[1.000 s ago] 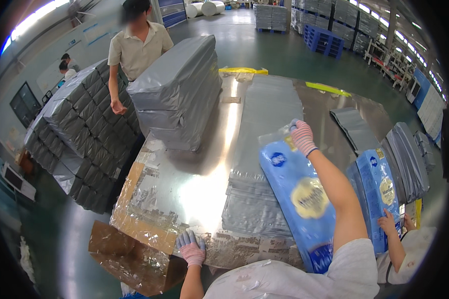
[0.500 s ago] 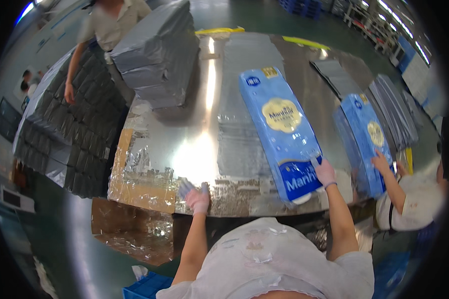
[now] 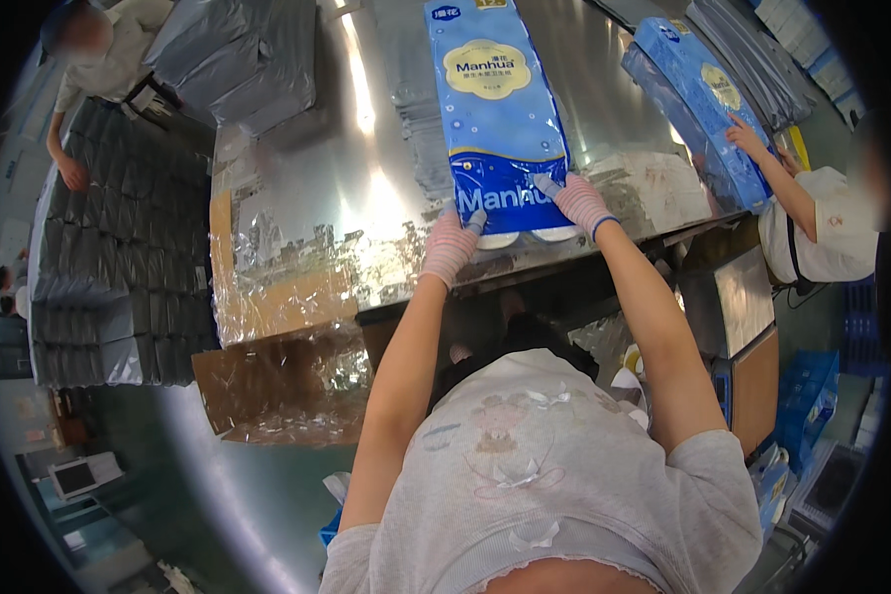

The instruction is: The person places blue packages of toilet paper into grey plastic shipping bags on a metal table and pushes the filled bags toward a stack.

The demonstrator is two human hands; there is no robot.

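A long blue plastic pack of toilet paper [image 3: 500, 119] lies on the metal table in front of me, its near end at the table's edge. White roll ends show at its near opening. My left hand [image 3: 453, 247], in a striped glove, is closed on the near left corner of the pack, thumb on the film. On the near right corner my right hand [image 3: 582, 204], gloved the same way, is closed too, its thumb on top of the blue film. The fingers beneath are partly hidden.
A grey wrapped stack [image 3: 233, 59] stands on the metal table [image 3: 287, 188] at far left. Beyond the left edge rises a tall pile of grey packs [image 3: 119, 247] beside a person. At right a co-worker's hand [image 3: 747, 137] touches another blue pack [image 3: 698, 89]. An open cardboard box [image 3: 287, 386] sits below.
My left hand has left the table edge and taken hold of the pack's near left corner. The pack now lies straighter toward me. My right hand remains at its near right corner.
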